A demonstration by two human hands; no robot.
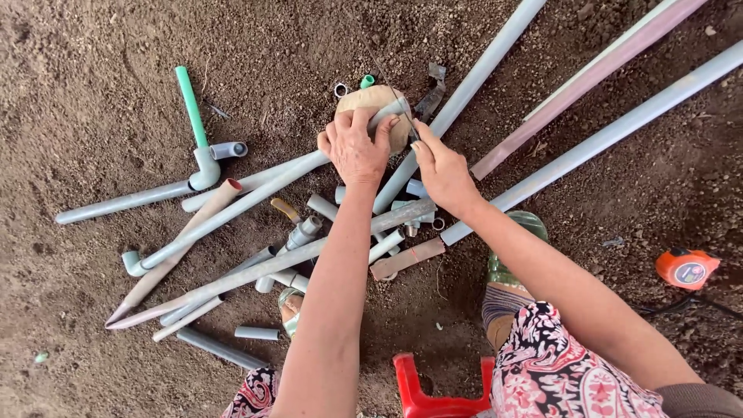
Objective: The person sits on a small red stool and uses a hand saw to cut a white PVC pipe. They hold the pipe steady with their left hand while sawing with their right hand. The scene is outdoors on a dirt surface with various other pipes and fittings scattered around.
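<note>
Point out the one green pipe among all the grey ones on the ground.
The green pipe stands up from a grey elbow at upper left, away from both hands; all the other pipes are grey or pinkish.

Grey pipes (255, 271) lie across brown soil (93, 77); one green pipe (190, 104) sits at upper left. The rounded block (371, 101) at upper centre is tan. An orange tape measure (686, 268) lies at right, a red stool (433, 391) at bottom, beside red-and-black floral cloth (573, 379).

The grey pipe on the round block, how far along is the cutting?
Done: short cut lengths already lie in the dirt. In hand: left hand presses the grey pipe on the round block; right hand works a thin blade at it. Left: long pipes lie uncut.
</note>
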